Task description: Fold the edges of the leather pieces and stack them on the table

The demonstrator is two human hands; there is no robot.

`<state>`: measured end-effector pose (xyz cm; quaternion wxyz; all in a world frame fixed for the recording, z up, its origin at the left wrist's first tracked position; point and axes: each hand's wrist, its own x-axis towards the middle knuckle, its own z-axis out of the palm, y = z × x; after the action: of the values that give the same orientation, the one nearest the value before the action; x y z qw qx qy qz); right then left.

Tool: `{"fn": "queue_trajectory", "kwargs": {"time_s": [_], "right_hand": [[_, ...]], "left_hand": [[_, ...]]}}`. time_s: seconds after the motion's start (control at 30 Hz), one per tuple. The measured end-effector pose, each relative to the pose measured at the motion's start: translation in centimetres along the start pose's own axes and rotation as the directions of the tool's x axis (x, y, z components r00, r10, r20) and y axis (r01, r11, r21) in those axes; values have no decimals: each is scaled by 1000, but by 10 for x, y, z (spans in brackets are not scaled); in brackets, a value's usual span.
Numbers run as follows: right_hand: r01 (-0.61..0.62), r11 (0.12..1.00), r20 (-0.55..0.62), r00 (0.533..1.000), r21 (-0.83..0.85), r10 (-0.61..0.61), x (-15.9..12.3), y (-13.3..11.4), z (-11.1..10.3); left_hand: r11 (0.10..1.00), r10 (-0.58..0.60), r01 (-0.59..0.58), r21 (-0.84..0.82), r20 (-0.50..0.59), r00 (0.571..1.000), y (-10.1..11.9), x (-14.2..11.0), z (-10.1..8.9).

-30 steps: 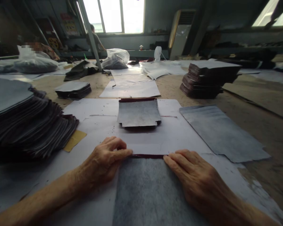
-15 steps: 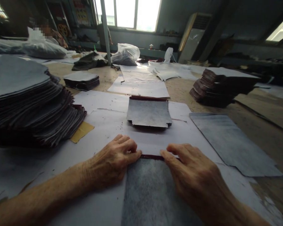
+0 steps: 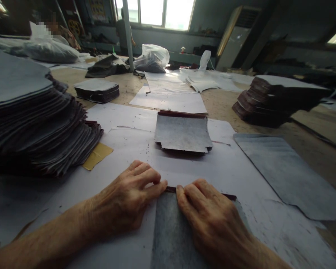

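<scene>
A flat grey fabric-like sheet with a dark maroon top strip lies on broad white paper spread over a tan, speckled tabletop. The left hand touches the strip's left end, fingers curled; the right hand lies over the strip, fingers bent close together. Whether either grip pinches it, I cannot tell. Just beyond sits a small pile of notched grey pieces; a tall stack of grey-topped dark sheets stands to the left. Behind rise a slim grey post, a bright paned window and a tall pale cabinet with a slatted top.
</scene>
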<state>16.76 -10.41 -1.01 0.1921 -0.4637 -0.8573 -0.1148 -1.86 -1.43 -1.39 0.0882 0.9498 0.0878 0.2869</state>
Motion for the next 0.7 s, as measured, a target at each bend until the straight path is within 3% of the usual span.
{"fn": "queue_trajectory", "kwargs": {"time_s": [0.23, 0.5, 0.7], "right_hand": [[-39, 993, -45, 998, 111, 44, -2, 3, 2], [-167, 958, -201, 955, 232, 216, -4, 9, 3], [-21, 932, -42, 998, 361, 38, 5, 7, 2]], "left_hand": [[1000, -18, 18, 5, 11, 1000, -3, 0, -1], [997, 35, -38, 61, 51, 998, -5, 2, -2], [995, 36, -42, 93, 64, 997, -5, 1, 0]]}}
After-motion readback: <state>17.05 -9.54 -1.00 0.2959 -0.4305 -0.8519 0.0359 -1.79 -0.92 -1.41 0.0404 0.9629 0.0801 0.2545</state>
